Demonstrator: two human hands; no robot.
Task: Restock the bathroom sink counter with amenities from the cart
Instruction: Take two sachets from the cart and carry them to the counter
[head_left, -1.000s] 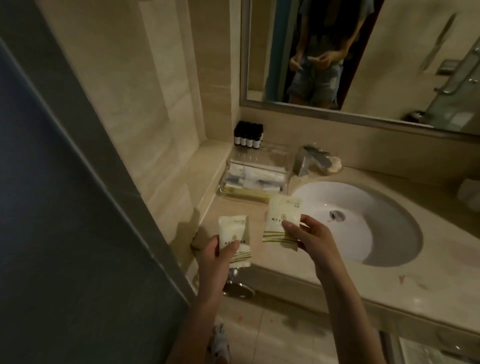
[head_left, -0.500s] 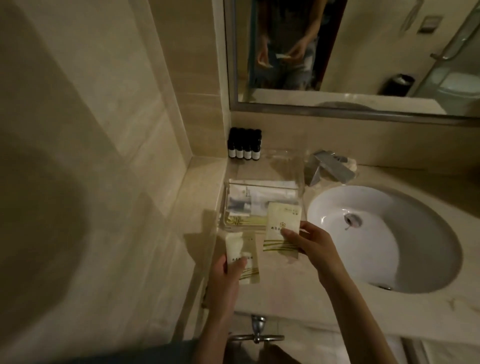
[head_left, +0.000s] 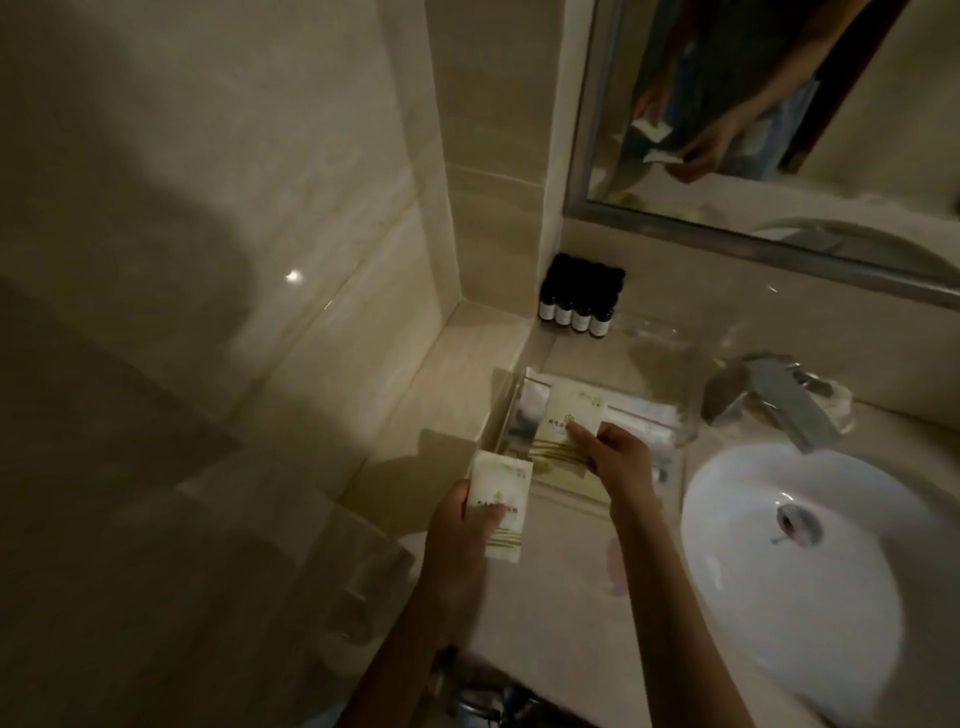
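Note:
My left hand (head_left: 462, 535) pinches a small white amenity packet (head_left: 501, 496) with green stripes, held over the counter's left end. My right hand (head_left: 618, 460) pinches a second, matching packet (head_left: 569, 421) and holds it over the clear amenity tray (head_left: 670, 441), which has several wrapped items in it. The tray stands on the beige stone counter (head_left: 571, 613), left of the white sink basin (head_left: 810, 613).
Several small dark bottles (head_left: 576, 312) stand in the back corner against the wall. A chrome faucet (head_left: 774, 400) rises behind the basin. The mirror (head_left: 779, 130) hangs above. A tiled wall (head_left: 234, 260) closes off the left side. A metal rail (head_left: 483, 701) runs below the counter edge.
I have stepped closer to the counter. Both hands moved forward with their packets; the right one now hangs over the tray.

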